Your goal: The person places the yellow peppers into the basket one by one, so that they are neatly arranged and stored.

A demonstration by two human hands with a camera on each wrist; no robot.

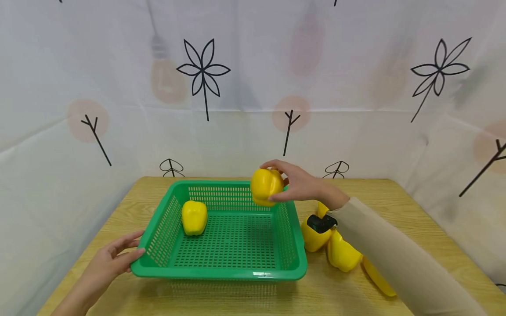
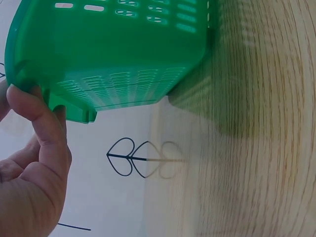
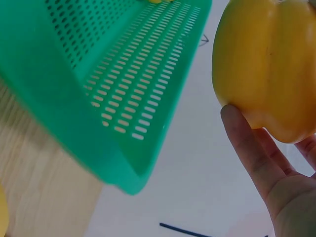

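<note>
A green plastic basket (image 1: 221,274) with slotted walls stands on the table. My left hand (image 1: 112,260) grips its left rim, fingers and thumb on either side of the edge; the left wrist view shows the curled fingers (image 2: 52,143) at the rim. One yellow bell pepper (image 1: 194,218) lies inside, against the left wall. Above the basket's back right corner, my right hand (image 1: 301,181) holds another yellow bell pepper (image 1: 262,188) between thumb and fingers. In the right wrist view that pepper (image 3: 266,64) is up in the air beside the basket wall (image 3: 133,103).
Right of the basket, several yellow items lie on the wooden table (image 1: 411,210), among them a pepper (image 1: 341,253) and a long yellow piece (image 1: 378,277) partly under the right sleeve (image 1: 395,254). A black patch (image 1: 321,224) shows on one pepper. A patterned cloth (image 1: 253,79) hangs behind.
</note>
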